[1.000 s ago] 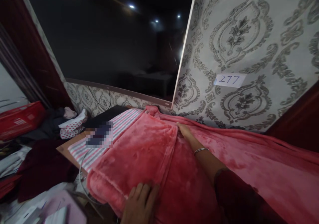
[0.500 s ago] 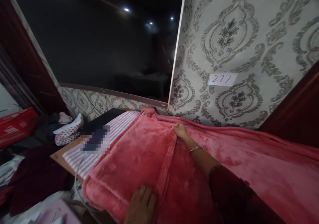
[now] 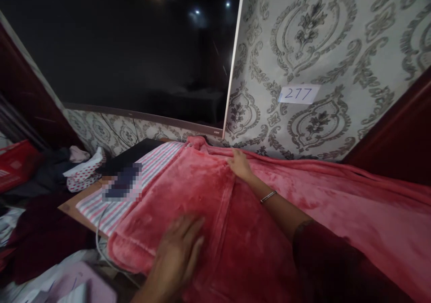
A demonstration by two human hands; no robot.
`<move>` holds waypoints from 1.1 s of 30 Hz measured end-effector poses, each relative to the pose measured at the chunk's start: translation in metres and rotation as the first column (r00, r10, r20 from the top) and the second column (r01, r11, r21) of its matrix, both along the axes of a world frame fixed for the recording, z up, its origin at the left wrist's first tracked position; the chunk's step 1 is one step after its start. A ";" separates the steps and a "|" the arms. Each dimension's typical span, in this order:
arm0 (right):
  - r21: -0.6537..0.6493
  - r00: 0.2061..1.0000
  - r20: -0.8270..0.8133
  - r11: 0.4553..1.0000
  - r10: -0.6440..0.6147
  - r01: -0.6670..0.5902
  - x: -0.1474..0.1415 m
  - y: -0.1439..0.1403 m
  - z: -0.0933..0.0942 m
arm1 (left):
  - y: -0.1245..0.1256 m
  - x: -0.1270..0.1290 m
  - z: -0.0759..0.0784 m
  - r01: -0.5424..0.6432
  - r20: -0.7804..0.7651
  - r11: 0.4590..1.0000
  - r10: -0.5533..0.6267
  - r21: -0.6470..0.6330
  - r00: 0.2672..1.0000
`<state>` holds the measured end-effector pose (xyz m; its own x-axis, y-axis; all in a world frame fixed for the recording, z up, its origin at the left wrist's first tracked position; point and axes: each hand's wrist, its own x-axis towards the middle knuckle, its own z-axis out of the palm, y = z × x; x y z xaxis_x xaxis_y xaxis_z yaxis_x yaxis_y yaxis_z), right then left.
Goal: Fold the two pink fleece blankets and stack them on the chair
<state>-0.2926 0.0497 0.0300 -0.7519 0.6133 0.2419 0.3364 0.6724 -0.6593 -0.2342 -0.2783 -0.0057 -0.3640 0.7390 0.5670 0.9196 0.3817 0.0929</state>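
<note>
A pink plush blanket [image 3: 175, 186] lies partly folded over across a table, its folded edge running from near my right hand down toward me. My left hand [image 3: 178, 249] is stretched out flat over the near part of the fold, slightly blurred, with fingers and thumb apart. At the far end of the folded edge, my right hand [image 3: 240, 164] rests on the blanket with its fingers extended. A bracelet circles that wrist. A striped cloth [image 3: 151, 164] shows from under the blanket on the left.
Against the patterned wall is a large dark television [image 3: 141, 56]. A paper label marked 277 [image 3: 299, 94] is stuck right of it. A pixelated dark object [image 3: 123, 182] and a cable [image 3: 98, 235] lie at left. Clothes [image 3: 50, 240] and a red bag [image 3: 16, 166] are piled beyond the table.
My left hand has moved up and forward over the blanket. My right hand's fingers have loosened from the folded edge and straightened. The view has shifted slightly.
</note>
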 end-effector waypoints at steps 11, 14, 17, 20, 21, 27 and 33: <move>0.264 0.918 0.386 0.942 0.095 -0.208 0.010 -0.022 -0.051 | 0.033 0.018 -0.020 0.067 0.136 0.937 -0.021 -0.342 0.990; 0.273 0.918 0.383 0.938 0.099 -0.215 0.009 -0.020 -0.053 | 0.031 0.017 -0.015 0.077 0.167 0.935 -0.020 -0.345 0.986; 0.259 0.910 0.404 0.942 0.093 -0.211 0.008 -0.022 -0.047 | 0.030 0.015 -0.012 0.079 0.162 0.942 -0.027 -0.325 0.986; 0.207 0.890 0.447 0.959 0.085 -0.196 0.008 -0.028 -0.034 | 0.027 0.016 -0.013 0.106 0.138 0.952 -0.068 -0.288 0.988; 0.202 0.890 0.450 0.961 0.079 -0.187 0.010 -0.033 -0.029 | 0.025 0.016 -0.012 0.125 0.136 0.954 -0.090 -0.273 0.987; 0.282 0.925 0.345 0.921 0.163 -0.267 0.044 -0.088 -0.011 | 0.019 0.008 0.020 0.205 0.323 0.978 -0.208 0.044 0.923; 0.211 0.885 0.359 0.898 0.296 -0.386 0.076 -0.123 -0.026 | 0.078 -0.083 0.066 0.043 0.337 0.988 0.010 -0.150 0.941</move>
